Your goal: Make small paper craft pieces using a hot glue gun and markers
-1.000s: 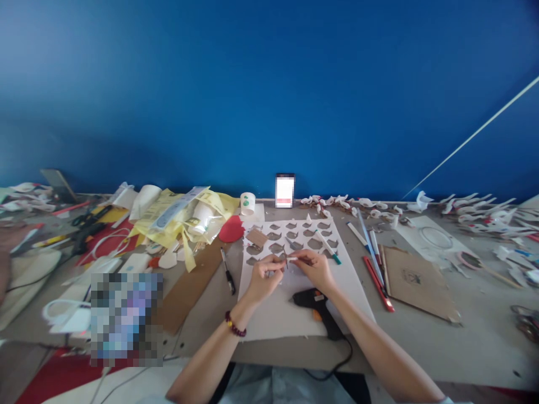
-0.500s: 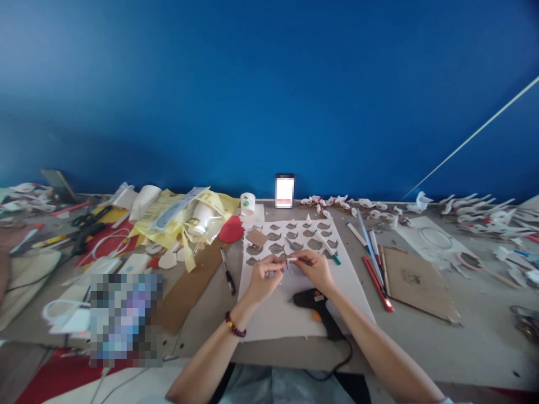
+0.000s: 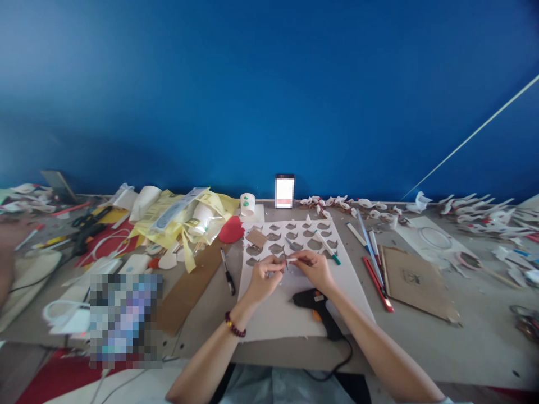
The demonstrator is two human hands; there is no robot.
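Note:
My left hand (image 3: 268, 276) and my right hand (image 3: 312, 270) meet over a white foam sheet (image 3: 278, 314) with rows of fish-like cut-outs. Both are closed in a pinch. Between the fingertips is a small white piece (image 3: 292, 260) with a thin dark part, mostly covered; its kind cannot be made out. Just below my right hand a black glue gun (image 3: 318, 303) lies on the sheet, its nozzle to the left. A green-capped marker (image 3: 327, 247) rests on the sheet beyond the right hand. A small cardboard piece (image 3: 256, 238) lies beyond the left.
A black pen (image 3: 228, 273) and a cardboard strip (image 3: 189, 297) lie on the left, near yellow packaging (image 3: 168, 219). At right are a red cutter (image 3: 378, 284) and a cardboard sheet (image 3: 416, 283). A paper cup (image 3: 247, 204) and a phone (image 3: 284, 192) stand at the back.
My hands hold nearly the same pose over the sheet. At the far left edge, another person's blurred hand or arm has moved further into view.

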